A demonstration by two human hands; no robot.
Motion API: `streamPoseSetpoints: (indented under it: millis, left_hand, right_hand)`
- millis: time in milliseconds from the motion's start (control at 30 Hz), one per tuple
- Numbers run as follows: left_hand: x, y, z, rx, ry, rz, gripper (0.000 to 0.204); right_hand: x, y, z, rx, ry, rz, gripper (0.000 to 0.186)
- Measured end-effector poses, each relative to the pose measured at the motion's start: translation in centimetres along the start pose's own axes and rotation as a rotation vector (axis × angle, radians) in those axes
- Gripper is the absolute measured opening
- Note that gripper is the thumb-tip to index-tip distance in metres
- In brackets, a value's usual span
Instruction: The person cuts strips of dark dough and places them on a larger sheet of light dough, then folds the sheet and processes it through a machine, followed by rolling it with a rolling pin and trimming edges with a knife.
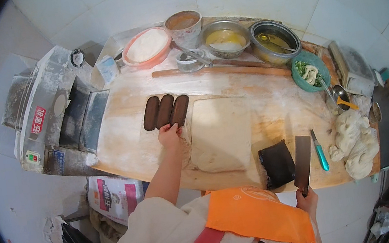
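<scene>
Three dark brown oblong pieces (165, 110) with rounded ends lie side by side on a pale, floured area of the worktop. My left hand (170, 137) is closed at the near end of the rightmost brown piece (181, 111), fingertips on it. Just to the right lies a flat, roughly square sheet of pale dough (220, 133). In my right hand (307, 200), a cleaver (303, 161) is gripped by its handle at the front edge, blade pointing away from me. Beside the blade sits a dark, nearly black block (277, 163). A teal-handled knife (320, 151) lies to the cleaver's right.
Along the back stand a pink basin of white powder (169, 52), metal bowls (247, 48) and a pot of yellow liquid (253, 27). A long rolling pin (246, 68) lies before them. Dough lumps (355, 144) rest at right; a floury machine (51, 115) stands left.
</scene>
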State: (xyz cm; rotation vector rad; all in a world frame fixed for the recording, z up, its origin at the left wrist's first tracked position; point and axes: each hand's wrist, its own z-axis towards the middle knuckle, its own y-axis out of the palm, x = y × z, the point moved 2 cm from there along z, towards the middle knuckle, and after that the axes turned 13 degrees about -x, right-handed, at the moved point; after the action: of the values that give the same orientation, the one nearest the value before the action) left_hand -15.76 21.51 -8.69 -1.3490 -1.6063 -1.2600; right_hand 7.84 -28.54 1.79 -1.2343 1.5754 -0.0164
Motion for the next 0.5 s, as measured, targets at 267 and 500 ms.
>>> streamPoseSetpoints:
  millis: [267,500]
  left_hand:
    - [3.7,2.6,-3.2,0.088,0.324,0.907,0.043]
    - [0.9,15.0,-18.5,-1.021,0.885,0.914,0.037]
  right_hand:
    - [-3.1,0.4,-1.2,-0.001,-0.047,-0.171,0.023]
    - [-4.8,-1.8,-2.3,0.001,-0.075,-0.515,0.015]
